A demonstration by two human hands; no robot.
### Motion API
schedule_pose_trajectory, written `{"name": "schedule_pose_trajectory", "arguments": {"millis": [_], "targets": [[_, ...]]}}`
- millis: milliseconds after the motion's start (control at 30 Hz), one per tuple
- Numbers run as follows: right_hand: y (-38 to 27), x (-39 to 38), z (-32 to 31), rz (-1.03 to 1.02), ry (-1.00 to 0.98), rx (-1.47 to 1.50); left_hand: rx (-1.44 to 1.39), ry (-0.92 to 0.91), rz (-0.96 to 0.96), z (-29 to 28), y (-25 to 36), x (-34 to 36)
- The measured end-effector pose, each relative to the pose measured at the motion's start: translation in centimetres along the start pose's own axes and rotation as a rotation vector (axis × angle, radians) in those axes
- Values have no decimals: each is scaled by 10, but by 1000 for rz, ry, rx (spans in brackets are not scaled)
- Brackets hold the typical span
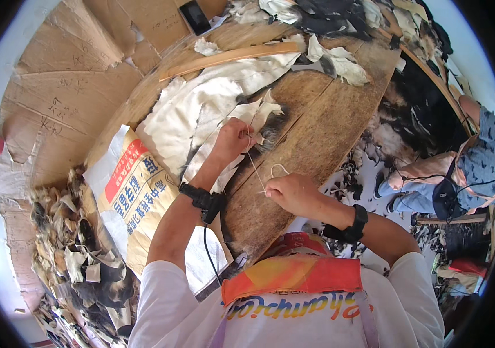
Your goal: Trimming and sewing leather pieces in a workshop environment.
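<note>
My left hand point(236, 138) is closed, its fingertips pinched at the edge of a pale hide piece point(265, 107) with dark fur along its right side. From beside those fingers a thin white thread point(254, 166) runs down to my right hand point(294, 191). That hand is closed in a pinch on the thread, and a loose loop of it curls above the knuckles. The hide piece lies over a larger cream hide point(178, 116) spread on a wooden board point(329, 110). Any needle is too small to make out.
A wooden strip point(230, 59) lies across the far hide. A printed paper sack point(137, 197) sits at the board's left, beside heaped fur scraps point(79, 249). A phone point(194, 17) rests on cardboard at the back. Another person point(462, 168) sits at the right.
</note>
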State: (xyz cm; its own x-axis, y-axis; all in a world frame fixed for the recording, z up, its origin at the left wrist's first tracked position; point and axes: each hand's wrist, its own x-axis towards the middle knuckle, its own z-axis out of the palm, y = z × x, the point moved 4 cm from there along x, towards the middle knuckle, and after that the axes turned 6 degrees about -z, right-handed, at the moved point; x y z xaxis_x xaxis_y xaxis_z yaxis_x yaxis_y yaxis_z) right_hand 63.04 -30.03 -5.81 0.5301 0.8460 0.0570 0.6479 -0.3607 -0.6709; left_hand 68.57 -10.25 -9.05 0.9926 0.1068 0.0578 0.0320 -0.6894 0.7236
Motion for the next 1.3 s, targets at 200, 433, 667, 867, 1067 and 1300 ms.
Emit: {"name": "schedule_pose_trajectory", "arguments": {"millis": [200,433,667,867,1067,1300], "targets": [[-9,-4,-17,-53,30,26,13,-19,42,4,-6,7],[-3,29,-38,5,29,-67,-58,9,20,4,-13,5],[68,118,-21,43,-7,-81,2,51,25,7,-14,5],[83,116,-21,41,-80,-92,-83,117,31,8,-11,-1],[88,95,-41,-28,-236,-130,-37,119,25,7,-11,-1],[52,7,-71,-10,-216,-343,-88,98,40,10,-11,2]]}}
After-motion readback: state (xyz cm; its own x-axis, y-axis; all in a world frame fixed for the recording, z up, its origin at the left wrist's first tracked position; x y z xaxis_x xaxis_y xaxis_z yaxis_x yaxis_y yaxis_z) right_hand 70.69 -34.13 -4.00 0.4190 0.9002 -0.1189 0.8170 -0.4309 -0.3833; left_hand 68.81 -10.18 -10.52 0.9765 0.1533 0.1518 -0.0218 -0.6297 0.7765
